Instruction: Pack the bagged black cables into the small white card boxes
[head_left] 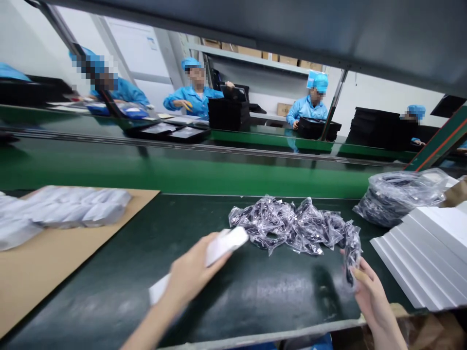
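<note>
My left hand point(191, 267) is closed around a white piece point(226, 245) that looks like folded card or a small flat box. Its far end sticks out past my fingers, and another white part shows below my wrist. On the right, my right hand point(368, 287) grips a clear plastic bag with a coiled black cable point(352, 250) in it, upright at the end of a row. Several more bagged black cables point(280, 223) lie heaped together on the dark green work surface point(255, 296) between and beyond my hands.
White folded sheets point(419, 257) are stacked at the right, with a larger plastic bag of black cables point(401, 194) behind them. Several white packets point(87, 206) sit on a brown cardboard sheet point(73, 253) at left. Co-workers in blue stand beyond the green divider point(182, 167); a shelf point(292, 29) hangs overhead.
</note>
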The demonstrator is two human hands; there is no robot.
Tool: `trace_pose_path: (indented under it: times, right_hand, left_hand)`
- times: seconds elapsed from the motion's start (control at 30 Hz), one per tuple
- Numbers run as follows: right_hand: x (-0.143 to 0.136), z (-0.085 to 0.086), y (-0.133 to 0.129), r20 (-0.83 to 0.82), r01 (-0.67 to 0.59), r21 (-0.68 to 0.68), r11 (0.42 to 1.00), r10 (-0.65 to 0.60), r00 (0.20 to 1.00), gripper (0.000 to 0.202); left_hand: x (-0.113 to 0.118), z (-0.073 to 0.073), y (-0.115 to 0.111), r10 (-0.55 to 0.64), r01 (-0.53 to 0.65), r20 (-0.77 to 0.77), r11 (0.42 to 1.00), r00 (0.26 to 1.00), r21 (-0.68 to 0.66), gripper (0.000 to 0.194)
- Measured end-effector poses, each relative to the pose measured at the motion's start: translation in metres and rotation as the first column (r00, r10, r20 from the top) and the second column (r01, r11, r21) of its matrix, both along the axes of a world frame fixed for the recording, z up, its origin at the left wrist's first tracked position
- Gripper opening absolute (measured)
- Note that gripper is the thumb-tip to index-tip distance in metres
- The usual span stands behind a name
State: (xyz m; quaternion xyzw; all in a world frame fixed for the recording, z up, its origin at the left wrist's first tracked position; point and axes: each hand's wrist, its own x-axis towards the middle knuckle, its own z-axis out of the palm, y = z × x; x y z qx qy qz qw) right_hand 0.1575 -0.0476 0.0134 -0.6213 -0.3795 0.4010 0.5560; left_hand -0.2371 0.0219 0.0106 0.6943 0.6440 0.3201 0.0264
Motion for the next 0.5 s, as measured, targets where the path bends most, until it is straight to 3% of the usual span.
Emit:
trace_pose_path:
  times: [0.1,0.17,0.23,0.33,0.4,0.5]
  right_hand:
    - [-0.024,0.026,-0.003,-0.304,-0.068,0.105,0.992,0.097,0.948,0.074]
    - [-0.036,0.043,-0.008,-0.351,-0.009,0.171,0.985,0.069,0.934,0.090]
    - [-0.043,0.057,-0.015,-0.311,0.078,0.223,0.972,-0.005,0.950,0.093]
    - [-0.045,0.071,-0.027,-0.253,0.220,0.305,0.927,-0.144,0.957,0.063]
    - [-0.048,0.074,-0.032,-0.203,0.304,0.399,0.865,-0.240,0.949,0.042]
    - [-0.064,0.073,-0.032,-0.041,0.364,0.556,0.747,-0.413,0.910,0.032]
  left_hand:
    - [0.077,0.011,-0.001,-0.347,0.323,0.131,0.930,0.929,0.172,0.046]
    - [0.120,0.019,-0.002,-0.492,0.429,0.188,0.854,0.850,0.296,0.042]
    - [0.153,0.025,-0.004,-0.538,0.429,0.243,0.818,0.807,0.383,0.036]
    - [0.188,0.025,-0.008,-0.562,0.378,0.292,0.780,0.774,0.499,0.024]
    - [0.200,0.022,-0.009,-0.584,0.346,0.304,0.743,0.753,0.573,0.017]
    - [0.206,0.017,-0.011,-0.616,0.325,0.312,0.702,0.723,0.634,0.013]
